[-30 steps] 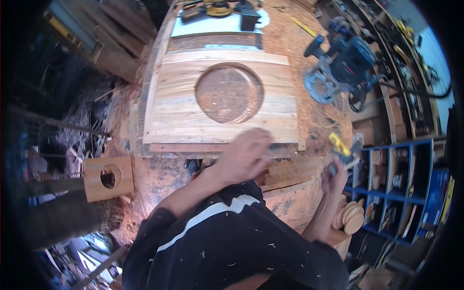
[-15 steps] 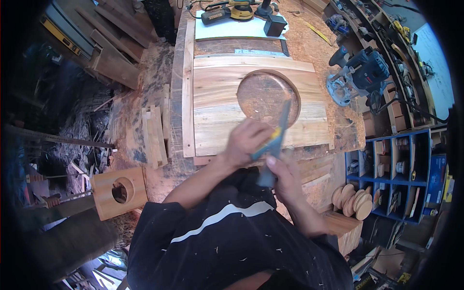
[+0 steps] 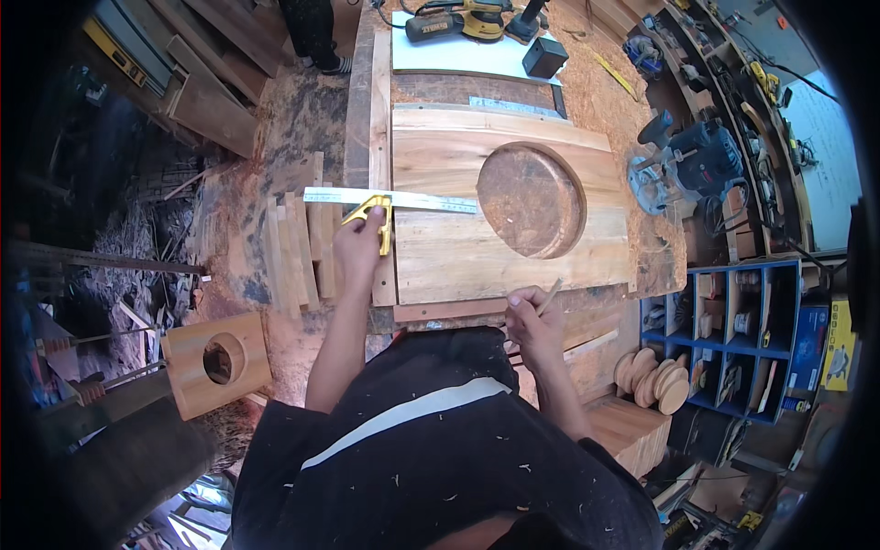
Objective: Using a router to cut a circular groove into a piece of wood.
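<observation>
My left hand (image 3: 357,246) grips the yellow head of a combination square (image 3: 386,235) by the left edge of a wooden panel (image 3: 440,257). The square's steel rule lies across the panel, and one end comes up to the rim of the large round cutout. Its other end sticks out to the left past the wooden strip (image 3: 379,137) along the panel's side. Near the panel's front edge, my right hand (image 3: 532,321) is closed around a thin stick, which looks like a pencil (image 3: 553,291), with its tip pointing up and away from me.
At the back of the bench lie a yellow sander (image 3: 481,20) and a black block (image 3: 544,59). A blue router (image 3: 701,160) stands right of the panel. Wood offcuts (image 3: 293,247) lie to the left. Blue shelving (image 3: 733,339), wooden discs (image 3: 653,376) and a holed board (image 3: 218,364) surround the bench.
My hands were together over the panel's front edge with the square blurred between them. Now my left hand has carried it left onto the panel, and my right hand is apart, holding the pencil.
</observation>
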Tool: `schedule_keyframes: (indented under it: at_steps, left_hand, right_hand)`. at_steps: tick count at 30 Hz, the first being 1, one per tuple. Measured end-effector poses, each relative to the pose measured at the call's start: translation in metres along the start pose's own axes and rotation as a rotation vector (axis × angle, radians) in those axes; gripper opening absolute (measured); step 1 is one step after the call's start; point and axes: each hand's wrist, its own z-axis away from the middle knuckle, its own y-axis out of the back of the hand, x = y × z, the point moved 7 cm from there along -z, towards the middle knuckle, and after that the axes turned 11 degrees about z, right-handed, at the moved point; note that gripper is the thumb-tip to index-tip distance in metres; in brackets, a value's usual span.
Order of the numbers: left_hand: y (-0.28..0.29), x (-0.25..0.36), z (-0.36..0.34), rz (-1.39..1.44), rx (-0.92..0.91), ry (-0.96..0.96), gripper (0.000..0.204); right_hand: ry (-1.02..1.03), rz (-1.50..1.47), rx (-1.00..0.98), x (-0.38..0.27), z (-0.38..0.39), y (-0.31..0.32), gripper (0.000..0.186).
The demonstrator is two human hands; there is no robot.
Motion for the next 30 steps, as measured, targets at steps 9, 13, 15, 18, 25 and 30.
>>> schedule_keyframes:
  at_steps: [9, 13, 15, 18, 25, 30]
  left_hand:
    - [-0.006, 0.002, 0.011, -0.469, 0.267, -0.309, 0.049]
    - [-0.011, -0.004, 0.011, -0.557, 0.356, -0.352, 0.045]
    - [-0.012, -0.003, 0.012, -0.569, 0.377, -0.348, 0.044]
    - [-0.011, 0.003, 0.019, -0.625, 0.398, -0.404, 0.046]
    - [0.022, -0.009, 0.061, -0.521, 0.325, -0.294, 0.049]
    - [0.036, -0.029, 0.134, -0.494, 0.458, -0.372, 0.037]
  right_hand:
    - [0.152, 0.097, 0.095, -0.005, -0.034, 0.047, 0.014]
    - [0.157, -0.005, 0.028, -0.016, -0.052, 0.077, 0.03]
    - [0.21, -0.135, 0.033, -0.019, -0.068, 0.091, 0.039]
    - [0.297, -0.078, 0.058, -0.028, -0.084, 0.109, 0.058]
    - [0.208, -0.309, -0.539, -0.051, -0.137, 0.084, 0.056]
    - [0.377, 0.118, -0.671, -0.071, -0.199, -0.013, 0.009]
